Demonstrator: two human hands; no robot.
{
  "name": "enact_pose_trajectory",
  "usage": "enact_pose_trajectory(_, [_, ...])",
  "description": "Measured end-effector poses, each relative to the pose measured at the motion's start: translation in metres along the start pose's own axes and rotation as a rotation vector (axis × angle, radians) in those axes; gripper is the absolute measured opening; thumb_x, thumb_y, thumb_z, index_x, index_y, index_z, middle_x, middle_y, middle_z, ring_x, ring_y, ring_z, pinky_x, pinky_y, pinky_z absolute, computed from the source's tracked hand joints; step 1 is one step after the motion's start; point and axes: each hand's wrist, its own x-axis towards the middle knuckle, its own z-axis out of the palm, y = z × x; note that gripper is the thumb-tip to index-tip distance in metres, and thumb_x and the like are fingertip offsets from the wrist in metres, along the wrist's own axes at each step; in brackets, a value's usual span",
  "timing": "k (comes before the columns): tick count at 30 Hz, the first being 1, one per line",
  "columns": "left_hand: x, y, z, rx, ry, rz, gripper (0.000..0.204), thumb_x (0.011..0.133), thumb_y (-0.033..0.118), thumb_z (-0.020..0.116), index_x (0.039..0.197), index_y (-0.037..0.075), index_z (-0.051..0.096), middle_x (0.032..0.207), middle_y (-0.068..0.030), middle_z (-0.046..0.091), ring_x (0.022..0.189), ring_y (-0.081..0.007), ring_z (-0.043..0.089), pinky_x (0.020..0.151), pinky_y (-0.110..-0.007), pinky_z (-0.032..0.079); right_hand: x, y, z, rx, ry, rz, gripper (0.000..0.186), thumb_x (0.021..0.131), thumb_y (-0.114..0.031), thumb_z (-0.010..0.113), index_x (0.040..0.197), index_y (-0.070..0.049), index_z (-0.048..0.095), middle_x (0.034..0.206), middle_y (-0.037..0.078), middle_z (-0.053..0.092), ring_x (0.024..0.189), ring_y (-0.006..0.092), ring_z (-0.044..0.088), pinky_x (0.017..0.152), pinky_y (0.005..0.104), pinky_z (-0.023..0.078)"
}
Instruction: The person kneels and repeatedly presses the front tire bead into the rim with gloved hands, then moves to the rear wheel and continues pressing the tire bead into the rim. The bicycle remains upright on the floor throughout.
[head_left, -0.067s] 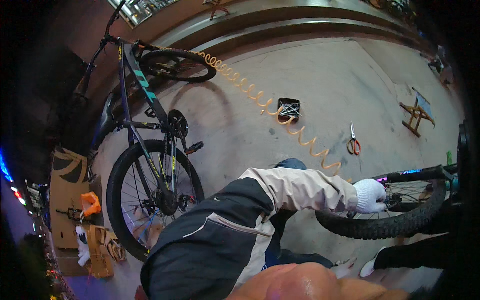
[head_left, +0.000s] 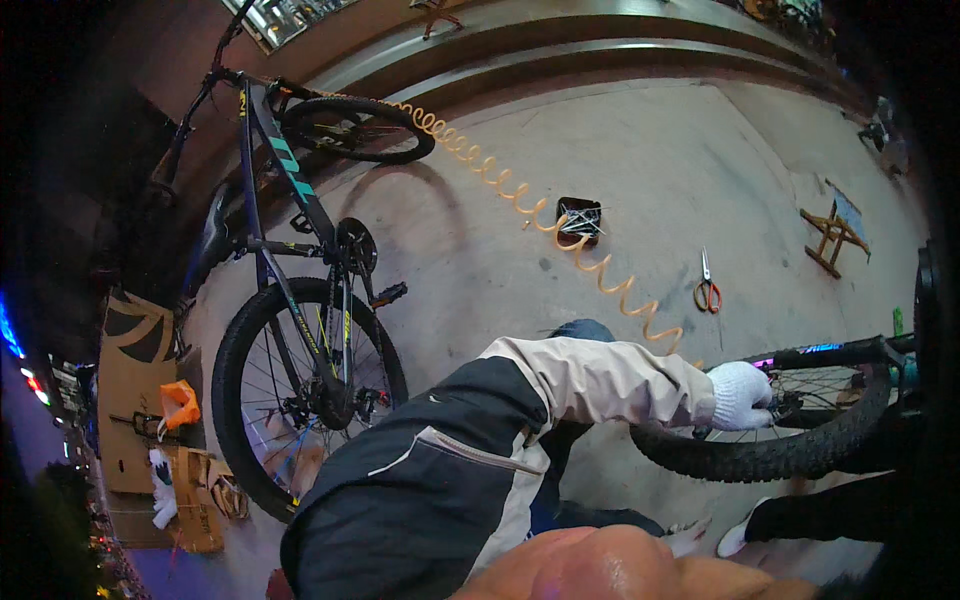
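Observation:
My left hand (head_left: 740,396), in a white knitted glove, reaches across to the right at the end of a beige and dark jacket sleeve. It is at the middle of a bicycle wheel (head_left: 765,460) with a knobby black tyre, close to the hub (head_left: 790,402). The fingers are bent and closed at the hub; what they grip is hidden by the glove. A dark frame tube (head_left: 815,352) with pink and blue marks runs just above the wheel. My right hand is out of view.
A dark bicycle (head_left: 300,190) with teal marks stands at left. An orange coiled hose (head_left: 515,190) crosses the floor past a black tray of metal parts (head_left: 572,232). Scissors (head_left: 708,290), a folding stool (head_left: 835,235) and cardboard (head_left: 130,450) lie around. A person's shoe (head_left: 735,540) is below the wheel.

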Motion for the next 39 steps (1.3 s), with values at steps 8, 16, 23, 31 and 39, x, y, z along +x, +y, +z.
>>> enact_pose_trajectory(8, [0.0,-0.005,0.002,-0.02,0.058,0.062,0.035,0.093,0.037,0.071,0.1,0.004,0.078,0.1,-0.0238,0.073,0.094,-0.0465,0.071,0.082,-0.054,0.057,0.007,0.007,-0.006,0.203,-0.09,0.127,0.039,0.111,-0.035,0.061,0.144,-0.015,0.064,0.098,0.001,0.053,0.072,0.0125,0.046,0.057,0.0303,0.039])
enact_pose_trajectory(16, [-0.002,0.005,-0.005,-0.03,0.028,-0.09,0.043,0.1,0.043,0.065,0.093,0.002,0.074,0.082,-0.0259,0.069,0.079,-0.0463,0.071,0.07,-0.052,0.054,0.012,0.02,-0.006,0.3,-0.027,0.157,0.035,0.107,-0.046,0.067,0.105,-0.012,0.061,0.079,-0.002,0.046,0.058,0.0105,0.042,0.047,0.0298,0.032])
enact_pose_trajectory(23, [-0.004,0.016,-0.009,-0.081,0.037,-0.11,0.047,0.101,0.046,0.062,0.089,0.002,0.074,0.071,-0.0244,0.064,0.069,-0.0431,0.069,0.066,-0.051,0.052,-0.001,0.015,-0.012,0.322,0.031,0.18,0.037,0.108,-0.047,0.065,0.104,-0.011,0.061,0.074,-0.003,0.044,0.055,0.0103,0.041,0.046,0.0303,0.031])
enact_pose_trajectory(31, [-0.004,0.018,-0.004,-0.126,-0.012,-0.138,0.049,0.101,0.048,0.063,0.086,0.003,0.074,0.067,-0.0227,0.063,0.067,-0.0413,0.07,0.065,-0.051,0.052,-0.009,0.011,-0.024,0.329,-0.005,0.112,0.035,0.109,-0.048,0.064,0.105,-0.013,0.062,0.077,-0.004,0.043,0.058,0.0082,0.041,0.049,0.0276,0.032])
enact_pose_trajectory(39, [-0.002,0.01,0.0,-0.142,0.028,-0.099,0.046,0.103,0.043,0.068,0.1,-0.001,0.077,0.073,-0.0181,0.07,0.07,-0.0208,0.07,0.069,-0.042,0.055,-0.004,0.025,-0.024,0.394,0.079,0.075,0.051,0.108,-0.043,0.064,0.141,-0.004,0.061,0.104,0.004,0.065,0.079,0.0131,0.056,0.066,0.0328,0.05])
